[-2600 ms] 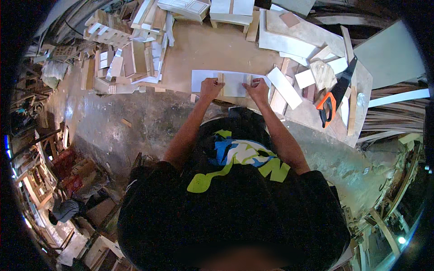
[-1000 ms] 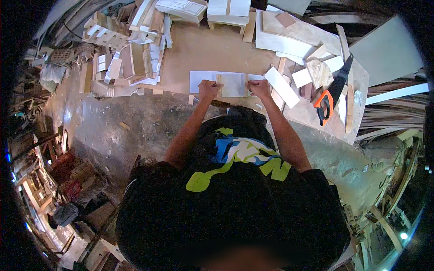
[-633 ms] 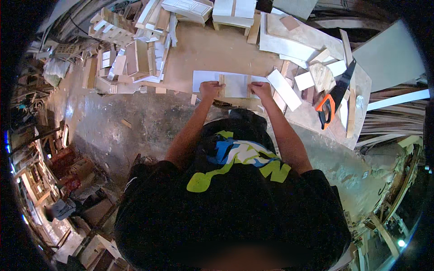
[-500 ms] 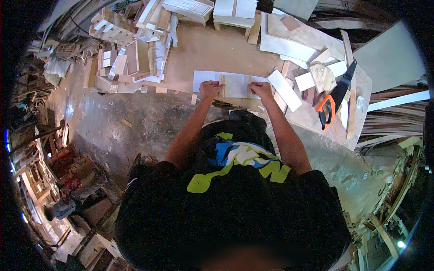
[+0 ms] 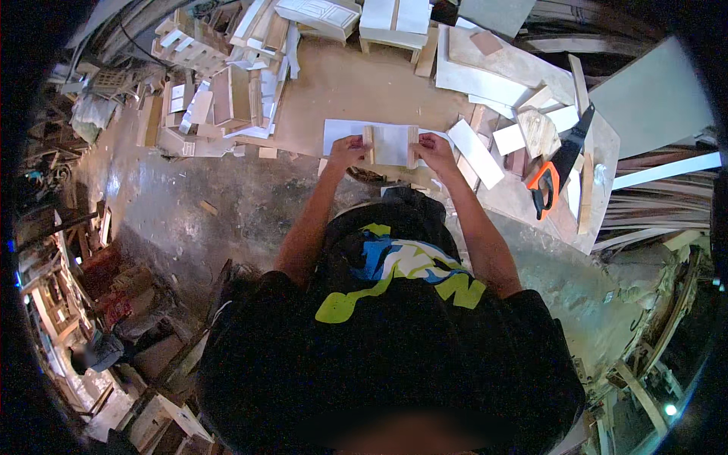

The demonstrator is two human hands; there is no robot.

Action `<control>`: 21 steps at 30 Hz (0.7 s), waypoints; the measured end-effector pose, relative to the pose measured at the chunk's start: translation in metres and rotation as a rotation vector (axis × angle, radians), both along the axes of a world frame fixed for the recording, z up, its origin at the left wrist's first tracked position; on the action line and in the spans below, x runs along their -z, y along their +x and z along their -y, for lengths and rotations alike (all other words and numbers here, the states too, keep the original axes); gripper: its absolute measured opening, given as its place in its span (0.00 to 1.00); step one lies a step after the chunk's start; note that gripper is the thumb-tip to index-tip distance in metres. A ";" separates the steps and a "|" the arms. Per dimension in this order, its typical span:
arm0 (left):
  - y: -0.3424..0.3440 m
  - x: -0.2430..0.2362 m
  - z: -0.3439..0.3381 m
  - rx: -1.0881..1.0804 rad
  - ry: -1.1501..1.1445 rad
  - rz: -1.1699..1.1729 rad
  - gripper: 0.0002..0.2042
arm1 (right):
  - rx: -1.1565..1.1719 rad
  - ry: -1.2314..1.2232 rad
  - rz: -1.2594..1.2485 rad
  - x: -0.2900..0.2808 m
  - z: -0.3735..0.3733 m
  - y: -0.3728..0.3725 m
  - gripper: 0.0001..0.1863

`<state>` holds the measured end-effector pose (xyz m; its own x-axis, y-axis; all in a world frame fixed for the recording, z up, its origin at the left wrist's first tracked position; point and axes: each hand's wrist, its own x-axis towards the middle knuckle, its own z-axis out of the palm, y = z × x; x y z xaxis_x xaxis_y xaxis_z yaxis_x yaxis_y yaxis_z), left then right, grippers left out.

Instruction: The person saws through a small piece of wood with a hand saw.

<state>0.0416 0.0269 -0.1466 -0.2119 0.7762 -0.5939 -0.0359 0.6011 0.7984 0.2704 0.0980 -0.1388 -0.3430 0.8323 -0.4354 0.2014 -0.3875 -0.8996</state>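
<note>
On the work table's bare brown top (image 5: 356,80) lies a long white board (image 5: 390,136) near the front edge, with two short light wooden strips standing crosswise on it. My left hand (image 5: 349,152) grips the left wooden strip (image 5: 369,142) between thumb and fingers. My right hand (image 5: 435,153) pinches the right wooden strip (image 5: 412,153). A loose white plank (image 5: 475,152) lies angled just right of my right hand. Farther right, a handsaw (image 5: 550,186) with an orange and black handle rests on scrap boards.
Small wooden furniture pieces (image 5: 235,98) are piled at the table's left and back (image 5: 390,23). Stacked panels (image 5: 500,68) fill the back right. Long slats (image 5: 652,208) lie beyond the table's right end. A person (image 5: 102,353) is at lower left among timber on the concrete floor (image 5: 227,197).
Compared with half a second ago, both strips and my hands sit slightly farther left on the white board. The fingers of my right hand are a little more raised.
</note>
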 end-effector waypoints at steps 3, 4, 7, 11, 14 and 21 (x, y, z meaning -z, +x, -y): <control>-0.007 -0.018 0.001 0.053 0.202 0.141 0.19 | -0.010 -0.011 -0.134 -0.020 0.002 0.010 0.14; -0.012 -0.027 0.003 0.086 0.274 0.164 0.17 | -0.038 0.057 -0.144 -0.038 0.003 0.011 0.15; -0.009 -0.078 0.003 0.114 0.387 0.197 0.15 | -0.100 0.137 -0.188 -0.083 0.003 0.022 0.18; 0.007 -0.146 -0.001 0.103 0.462 0.184 0.15 | -0.094 0.202 -0.303 -0.135 0.007 0.038 0.19; 0.012 -0.179 -0.002 0.141 0.442 0.153 0.16 | -0.102 0.227 -0.321 -0.161 0.005 0.046 0.18; 0.026 -0.194 -0.001 0.087 0.448 0.127 0.13 | -0.022 0.267 -0.295 -0.173 0.005 0.050 0.16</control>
<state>0.0678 0.0283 0.0473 -0.0822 0.9734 -0.2138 -0.1152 0.2038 0.9722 0.3208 0.0927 0.0338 -0.4403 0.8939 -0.0849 -0.0751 -0.1309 -0.9885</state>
